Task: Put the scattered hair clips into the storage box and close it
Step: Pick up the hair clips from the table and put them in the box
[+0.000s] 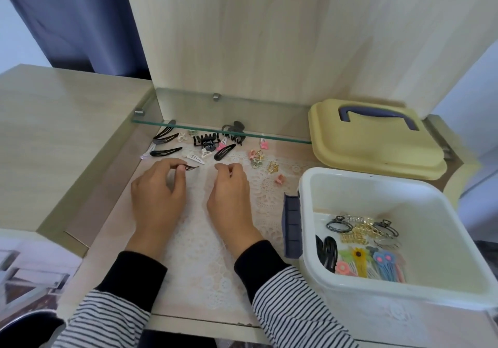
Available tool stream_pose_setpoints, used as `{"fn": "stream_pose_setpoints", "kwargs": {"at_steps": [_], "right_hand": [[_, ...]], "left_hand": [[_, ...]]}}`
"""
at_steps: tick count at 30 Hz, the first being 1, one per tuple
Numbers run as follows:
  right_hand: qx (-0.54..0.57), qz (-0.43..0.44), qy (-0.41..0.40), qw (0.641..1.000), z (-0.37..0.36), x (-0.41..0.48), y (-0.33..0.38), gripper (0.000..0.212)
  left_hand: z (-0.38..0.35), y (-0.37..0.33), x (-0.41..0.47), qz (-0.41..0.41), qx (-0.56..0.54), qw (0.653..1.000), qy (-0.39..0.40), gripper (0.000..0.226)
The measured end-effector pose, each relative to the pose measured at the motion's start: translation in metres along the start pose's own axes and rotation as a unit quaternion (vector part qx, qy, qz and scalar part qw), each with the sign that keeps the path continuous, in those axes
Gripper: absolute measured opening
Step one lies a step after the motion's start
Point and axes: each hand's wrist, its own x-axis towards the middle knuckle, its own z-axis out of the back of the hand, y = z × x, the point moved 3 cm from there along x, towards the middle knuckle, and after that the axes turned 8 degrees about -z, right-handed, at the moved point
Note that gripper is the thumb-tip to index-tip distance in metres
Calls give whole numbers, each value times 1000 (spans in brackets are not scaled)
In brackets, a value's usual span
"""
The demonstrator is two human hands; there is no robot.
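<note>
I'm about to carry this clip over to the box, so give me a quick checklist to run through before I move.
1. Clip secured: ok. The left hand pinches the black clip at its fingertips.
2. Box open: ok. The storage box has no lid on it.
3. Lid out of the path: ok. The yellow lid lies behind the box.
4. Room in the box: ok. Clips cover only its bottom.
5. Right hand free: cannot tell. Its curled fingers hide what is under them.
6. Table cleared: not ok. Many clips lie loose, such as the black claw clip.
</note>
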Motion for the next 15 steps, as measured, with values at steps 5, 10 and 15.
{"fn": "stream_pose_setpoints", "kwargs": {"at_steps": [5,10,15], "right_hand": [[190,-122,58,972,18,-9,7,24],[303,-112,44,945,72,-21,37,16],[388,-42,61,919,163,-38,55,24]], "left_hand": [[3,-2,10,58,-87,993,56,16],[25,-37,35,64,-165,984,27,16],[36,-86,46,113,-314,939,80,19]]}}
